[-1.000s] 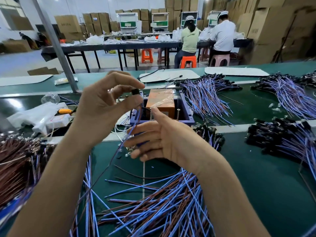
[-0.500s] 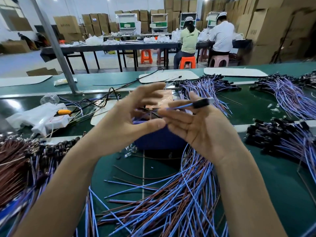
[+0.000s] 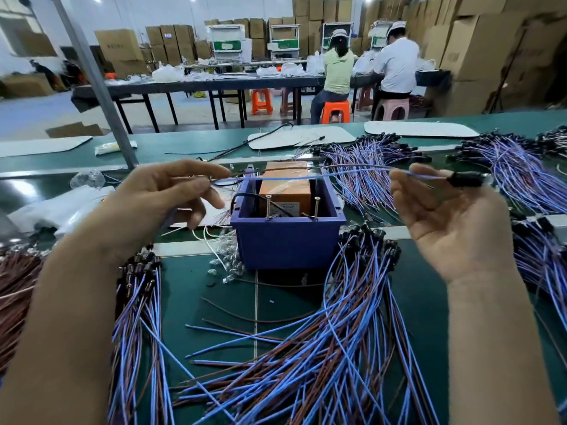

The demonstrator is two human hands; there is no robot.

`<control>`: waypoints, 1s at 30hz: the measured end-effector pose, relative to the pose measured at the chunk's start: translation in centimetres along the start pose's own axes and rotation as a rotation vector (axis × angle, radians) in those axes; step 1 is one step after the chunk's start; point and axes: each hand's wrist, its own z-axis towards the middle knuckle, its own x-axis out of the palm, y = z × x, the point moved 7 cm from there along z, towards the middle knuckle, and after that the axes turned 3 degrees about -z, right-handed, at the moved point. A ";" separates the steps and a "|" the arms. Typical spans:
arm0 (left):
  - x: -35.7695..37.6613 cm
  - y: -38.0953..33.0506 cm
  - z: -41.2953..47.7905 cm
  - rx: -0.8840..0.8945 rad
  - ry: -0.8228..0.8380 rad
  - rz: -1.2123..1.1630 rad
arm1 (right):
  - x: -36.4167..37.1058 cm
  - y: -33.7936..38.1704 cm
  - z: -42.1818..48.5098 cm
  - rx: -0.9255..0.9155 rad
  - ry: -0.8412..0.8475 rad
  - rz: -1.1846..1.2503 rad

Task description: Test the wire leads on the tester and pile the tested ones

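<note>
Inspection, taken from the tester (image 3: 288,240), the blue open-topped box on the green table (image 3: 190,283).

1. Left of the tester: a heap of leads (image 3: 138,302) lies on the table, black ends pointing away from me.
2. Left hand (image 3: 171,197), raised just left of the tester: I see the fingers curled, with thumb and forefinger pinching the bare end of one wire lead (image 3: 306,178).
3. That wire lead runs level above the tester's open top, stretched between my two hands and clear of the box.
4. In front of the tester: a large fan of blue and brown leads (image 3: 322,348).
5. Right hand (image 3: 451,222), raised right of the tester: palm turned up, fingertips gripping the lead just short of its black connector (image 3: 464,179), which sticks out beyond the hand.
6. Behind and right of the tester: more leads (image 3: 362,170) lie in bundles.
</note>
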 end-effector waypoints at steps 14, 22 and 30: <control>7.5 1.1 0.1 -0.076 0.207 0.124 | 7.7 -4.3 -2.8 -0.102 0.432 -1.101; 5.6 1.3 0.6 -0.094 0.062 0.004 | 8.6 -4.9 -2.5 -0.228 0.344 -1.063; 7.1 1.1 0.9 -0.050 -0.004 -0.455 | 8.1 -3.0 -2.4 -0.370 0.239 -1.166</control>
